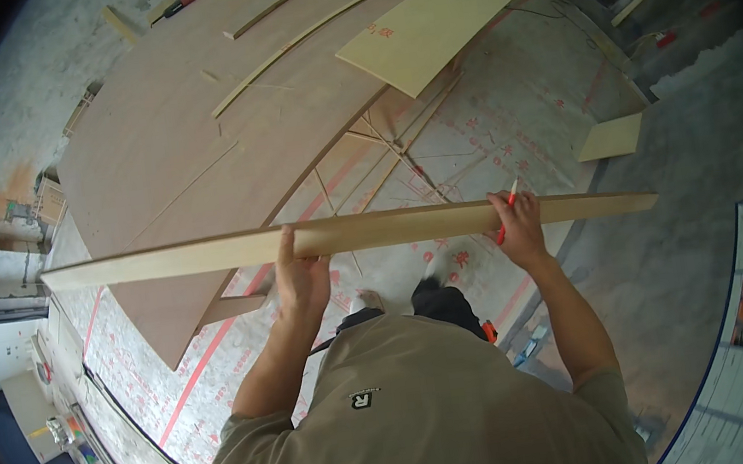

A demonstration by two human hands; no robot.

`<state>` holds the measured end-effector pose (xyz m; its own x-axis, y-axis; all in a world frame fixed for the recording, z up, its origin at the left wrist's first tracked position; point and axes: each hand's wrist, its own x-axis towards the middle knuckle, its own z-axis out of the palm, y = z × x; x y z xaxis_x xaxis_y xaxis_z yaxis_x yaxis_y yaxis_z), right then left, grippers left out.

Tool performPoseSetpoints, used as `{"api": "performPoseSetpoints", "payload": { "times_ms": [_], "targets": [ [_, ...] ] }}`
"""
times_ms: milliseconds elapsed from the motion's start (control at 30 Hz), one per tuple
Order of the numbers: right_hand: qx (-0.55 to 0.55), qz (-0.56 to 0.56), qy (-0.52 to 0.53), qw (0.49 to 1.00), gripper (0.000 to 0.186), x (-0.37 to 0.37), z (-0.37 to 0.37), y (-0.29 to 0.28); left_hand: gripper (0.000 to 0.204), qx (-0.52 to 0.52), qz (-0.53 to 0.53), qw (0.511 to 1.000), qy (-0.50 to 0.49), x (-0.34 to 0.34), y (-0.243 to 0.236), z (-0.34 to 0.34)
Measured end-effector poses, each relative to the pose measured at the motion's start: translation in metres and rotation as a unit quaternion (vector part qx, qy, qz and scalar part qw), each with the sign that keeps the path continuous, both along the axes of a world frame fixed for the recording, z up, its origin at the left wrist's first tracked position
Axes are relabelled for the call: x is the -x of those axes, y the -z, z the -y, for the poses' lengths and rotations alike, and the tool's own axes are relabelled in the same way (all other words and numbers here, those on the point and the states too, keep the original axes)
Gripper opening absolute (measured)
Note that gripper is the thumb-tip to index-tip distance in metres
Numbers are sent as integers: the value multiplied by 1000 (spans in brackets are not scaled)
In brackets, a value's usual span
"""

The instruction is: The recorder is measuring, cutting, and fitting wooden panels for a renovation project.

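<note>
A long, pale wooden board point(399, 228) spans the view from left to right in front of my body, its darker long edge uppermost. My left hand point(301, 273) grips it left of the middle, thumb on the face and fingers behind the lower edge. Farther right, my right hand point(519, 225) is closed around the board too. A red pencil point(507, 215) is tucked between the fingers of that same hand, its sharpened tip pointing up. The parts of the fingers behind the board are hidden.
A large brown sheet-topped table point(170, 173) stands ahead to the left. On it lie a pale plywood panel point(430, 30), thin wooden strips point(320, 39) and, at the far edge, a power tool point(184, 2). Offcuts point(610, 138) and printed floor sheeting point(507, 123) are on the right.
</note>
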<state>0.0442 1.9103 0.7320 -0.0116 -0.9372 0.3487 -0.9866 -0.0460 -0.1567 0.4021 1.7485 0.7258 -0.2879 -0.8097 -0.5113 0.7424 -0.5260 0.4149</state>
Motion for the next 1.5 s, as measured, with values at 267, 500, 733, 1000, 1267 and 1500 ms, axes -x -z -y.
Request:
{"api": "performPoseSetpoints", "payload": {
  "times_ms": [267,500,733,1000,1267,1500],
  "targets": [
    [-116,20,-22,993,65,233,132,30,44,10,44,996,72,202,7,91],
    [-139,19,-168,976,11,364,299,21,62,21,12,997,-72,270,-34,201],
    [-103,-80,-231,964,22,428,474,62,36,-66,217,964,-142,262,70,335],
    [-109,-50,-314,942,29,451,607,107,24,-225,318,911,-138,293,113,397],
    [-229,-74,-407,881,33,494,586,97,23,-278,282,894,-208,353,114,265],
    [-260,-45,-415,871,7,460,661,81,13,-309,357,840,-267,311,148,331]
  ]
}}
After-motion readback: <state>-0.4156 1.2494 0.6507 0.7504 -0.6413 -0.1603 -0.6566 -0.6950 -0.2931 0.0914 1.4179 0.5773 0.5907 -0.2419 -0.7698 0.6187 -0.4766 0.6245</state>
